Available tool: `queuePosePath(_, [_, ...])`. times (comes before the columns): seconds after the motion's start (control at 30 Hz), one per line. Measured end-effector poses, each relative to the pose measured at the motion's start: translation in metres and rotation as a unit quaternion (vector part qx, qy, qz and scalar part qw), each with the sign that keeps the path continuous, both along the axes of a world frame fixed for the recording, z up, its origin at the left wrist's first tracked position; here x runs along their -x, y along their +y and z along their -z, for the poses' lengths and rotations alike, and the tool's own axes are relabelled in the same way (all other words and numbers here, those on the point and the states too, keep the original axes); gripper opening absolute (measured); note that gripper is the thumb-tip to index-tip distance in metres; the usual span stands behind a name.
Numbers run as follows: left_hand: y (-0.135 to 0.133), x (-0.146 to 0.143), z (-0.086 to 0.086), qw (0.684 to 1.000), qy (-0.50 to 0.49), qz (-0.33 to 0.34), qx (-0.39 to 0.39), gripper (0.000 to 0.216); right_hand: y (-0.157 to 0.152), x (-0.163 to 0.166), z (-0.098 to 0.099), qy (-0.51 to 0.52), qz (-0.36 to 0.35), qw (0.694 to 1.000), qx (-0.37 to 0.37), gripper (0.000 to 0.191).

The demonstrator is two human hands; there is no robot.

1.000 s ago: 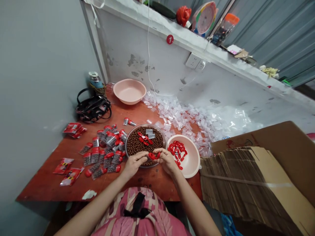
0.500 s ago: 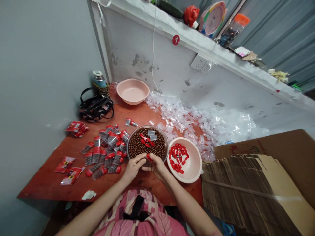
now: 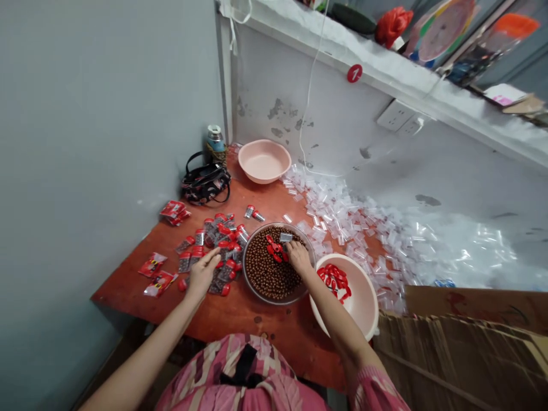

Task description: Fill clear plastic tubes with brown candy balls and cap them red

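Observation:
My left hand (image 3: 202, 272) reaches out to the left, fingers stretched flat, with its tips on a pile of filled tubes with red caps (image 3: 214, 245) on the red-brown table (image 3: 240, 314). My right hand (image 3: 298, 255) rests inside the metal bowl of brown beads (image 3: 269, 277). Its fingers curl down beside a clear tube (image 3: 285, 237) and some red caps (image 3: 274, 249) lying on the beads. Whether it grips anything is hidden. A pink bowl with red caps (image 3: 362, 297) stands just right of my right forearm.
An empty pink bowl (image 3: 264, 161), a black bag (image 3: 205, 182) and a bottle (image 3: 215, 138) stand at the back corner. Several clear tubes (image 3: 363, 222) are heaped along the wall. Red packets (image 3: 158, 274) lie at the left edge. Flat cardboard (image 3: 462, 354) is stacked on the right.
My hands have parted. The left moved out to the pile of filled tubes; the right moved forward into the bead bowl. The camera has swung left.

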State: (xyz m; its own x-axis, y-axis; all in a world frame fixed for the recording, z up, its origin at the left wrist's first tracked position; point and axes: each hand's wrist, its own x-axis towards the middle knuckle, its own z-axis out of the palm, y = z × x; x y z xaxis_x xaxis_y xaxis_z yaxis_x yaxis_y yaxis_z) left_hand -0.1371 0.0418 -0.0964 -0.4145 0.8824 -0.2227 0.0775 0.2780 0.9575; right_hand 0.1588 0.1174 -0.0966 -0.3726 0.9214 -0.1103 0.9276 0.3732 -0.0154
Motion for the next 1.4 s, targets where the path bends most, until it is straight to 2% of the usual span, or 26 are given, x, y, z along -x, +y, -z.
queuePosePath(0.1, [-0.014, -0.005, 0.003, 0.999, -0.005, 0.032, 0.021, 0.039, 0.006, 0.002, 0.005, -0.005, -0.010, 1.000, 0.006, 0.027])
queuePosePath(0.23, [-0.029, -0.022, -0.001, 0.994, -0.032, 0.095, 0.045, 0.039, 0.008, 0.000, -0.001, -0.016, -0.002, 1.000, 0.007, 0.023])
queuePosePath(0.33, [-0.035, -0.030, -0.004, 0.990, -0.043, 0.130, 0.044, 0.039, -0.006, -0.005, -0.009, -0.009, -0.001, 1.000, 0.008, 0.028])
queuePosePath(0.43, [-0.038, -0.032, -0.004, 0.991, -0.044, 0.122, 0.040, 0.039, -0.033, -0.004, -0.010, 0.019, -0.050, 0.997, 0.064, 0.027])
queuePosePath(0.53, [-0.041, -0.036, -0.005, 0.990, -0.040, 0.127, 0.038, 0.039, -0.055, 0.010, 0.002, 0.029, -0.055, 0.993, 0.099, 0.020])
queuePosePath(0.67, [-0.046, -0.041, -0.009, 0.986, -0.038, 0.161, 0.035, 0.037, -0.061, 0.039, 0.027, 0.074, -0.024, 0.991, 0.106, 0.018])
queuePosePath(0.77, [-0.050, -0.043, -0.012, 0.984, -0.026, 0.174, 0.040, 0.036, -0.058, 0.048, 0.039, 0.139, 0.006, 0.984, 0.111, 0.030])
queuePosePath(0.87, [-0.049, -0.048, -0.012, 0.980, -0.018, 0.194, 0.039, 0.037, -0.062, 0.041, 0.040, 0.203, 0.041, 0.973, 0.103, 0.043])
queuePosePath(0.93, [-0.044, -0.054, -0.011, 0.976, -0.021, 0.214, 0.025, 0.038, -0.067, 0.034, 0.034, 0.303, 0.061, 0.943, 0.125, 0.045])
queuePosePath(0.97, [-0.041, -0.059, -0.009, 0.974, -0.026, 0.226, 0.016, 0.040, -0.071, 0.031, 0.030, 0.377, 0.071, 0.911, 0.151, 0.045])
queuePosePath(1.03, [-0.033, -0.070, -0.007, 0.966, -0.035, 0.256, 0.001, 0.045, -0.077, 0.028, 0.020, 0.534, 0.093, 0.811, 0.221, 0.046])
queuePosePath(1.07, [-0.029, -0.076, -0.005, 0.962, -0.038, 0.270, -0.005, 0.047, -0.080, 0.028, 0.014, 0.594, 0.102, 0.757, 0.252, 0.047])
queuePosePath(1.1, [-0.025, -0.082, -0.004, 0.958, -0.040, 0.285, -0.011, 0.049, -0.082, 0.028, 0.009, 0.633, 0.108, 0.715, 0.275, 0.048])
queuePosePath(1.17, [-0.018, -0.093, -0.004, 0.948, -0.047, 0.315, -0.027, 0.047, -0.086, 0.029, -0.002, 0.677, 0.117, 0.664, 0.296, 0.047])
queuePosePath(1.2, [-0.016, -0.097, -0.004, 0.942, -0.058, 0.329, -0.035, 0.045, -0.087, 0.029, -0.008, 0.687, 0.122, 0.653, 0.295, 0.045])
queuePosePath(1.27, [-0.014, -0.103, -0.006, 0.932, -0.097, 0.347, -0.036, 0.043, -0.089, 0.028, -0.018, 0.692, 0.130, 0.653, 0.278, 0.040])
queuePosePath(1.33, [-0.015, -0.106, -0.011, 0.932, -0.119, 0.343, -0.026, 0.042, -0.090, 0.025, -0.028, 0.684, 0.125, 0.674, 0.250, 0.039])
queuePosePath(1.4, [-0.015, -0.107, -0.015, 0.936, -0.103, 0.335, -0.028, 0.039, -0.091, 0.021, -0.036, 0.657, 0.100, 0.715, 0.217, 0.040])
